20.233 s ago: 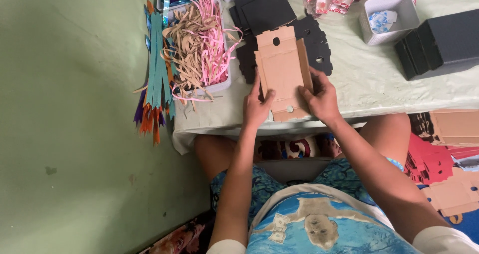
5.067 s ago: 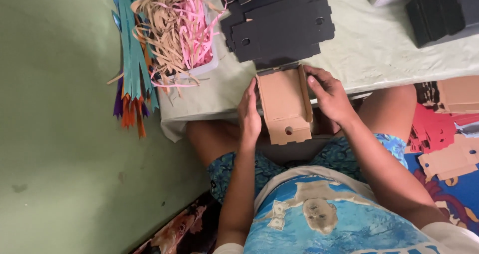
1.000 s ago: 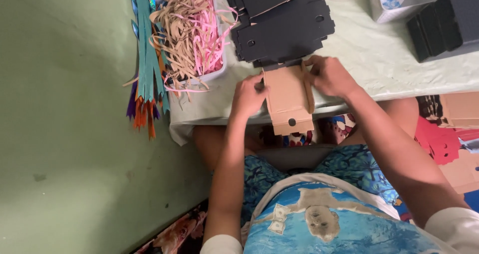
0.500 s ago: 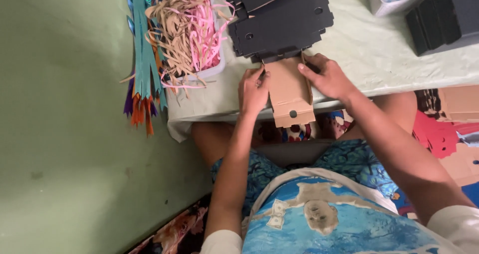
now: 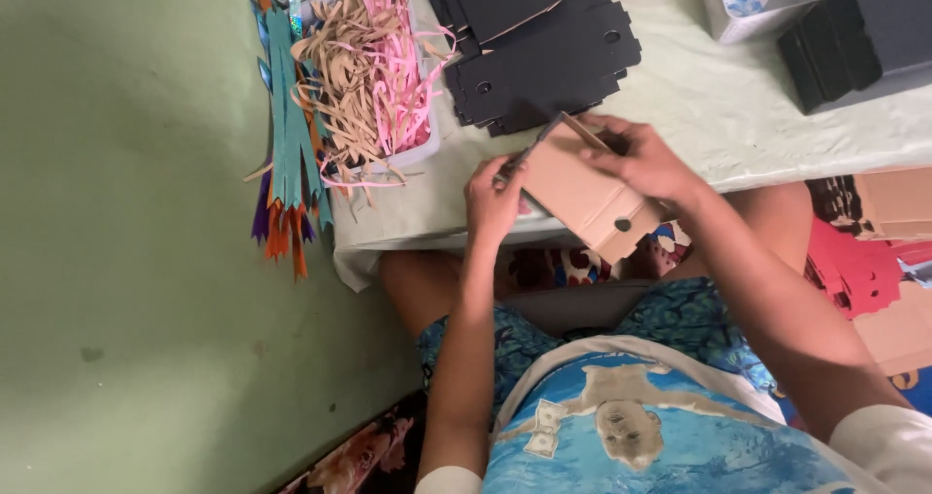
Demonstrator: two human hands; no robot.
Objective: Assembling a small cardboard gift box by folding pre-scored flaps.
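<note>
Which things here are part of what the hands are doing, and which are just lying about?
In hand:
left hand
right hand
brown cardboard box

Lying about:
flat black cutouts
paper shreds
ribbons
black boxes

Your left hand [image 5: 493, 201] and right hand [image 5: 641, 159] gripped a brown cardboard box [image 5: 590, 191] at the near edge of the pale table [image 5: 709, 106], its round-holed flap hanging over your lap. Flat black cutouts [image 5: 544, 57] lay just beyond it (stacked loosely), beside a tray of pink and tan paper shreds [image 5: 374, 67].
</note>
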